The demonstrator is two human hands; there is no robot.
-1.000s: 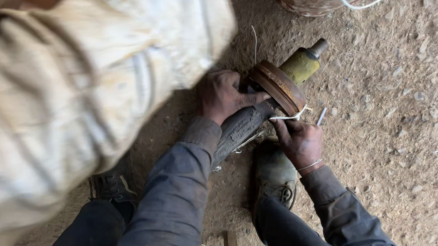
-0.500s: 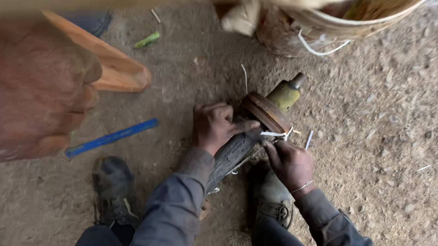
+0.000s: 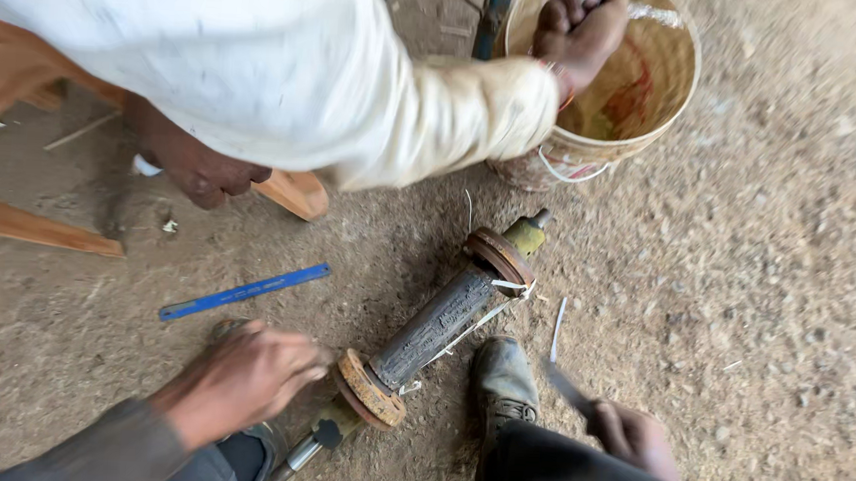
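The left hand (image 3: 245, 377) hovers loosely open just beside the rusty flange of a dark roller (image 3: 433, 327) lying on the dirt floor. The right hand (image 3: 632, 439) grips a thin blade (image 3: 565, 386) (blurred). Beyond, another person's hand (image 3: 581, 24) reaches into a tan bucket (image 3: 664, 106).

A thin object in the right hand (image 3: 632, 439) is motion-blurred; the left hand (image 3: 245, 377) is blurred too.

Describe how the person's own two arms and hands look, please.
Both hands are bare, with no gloves. The left hand comes out of a long grey sleeve with a loose cuff. The right hand is blurred; its arm is hidden behind a dark trouser leg.
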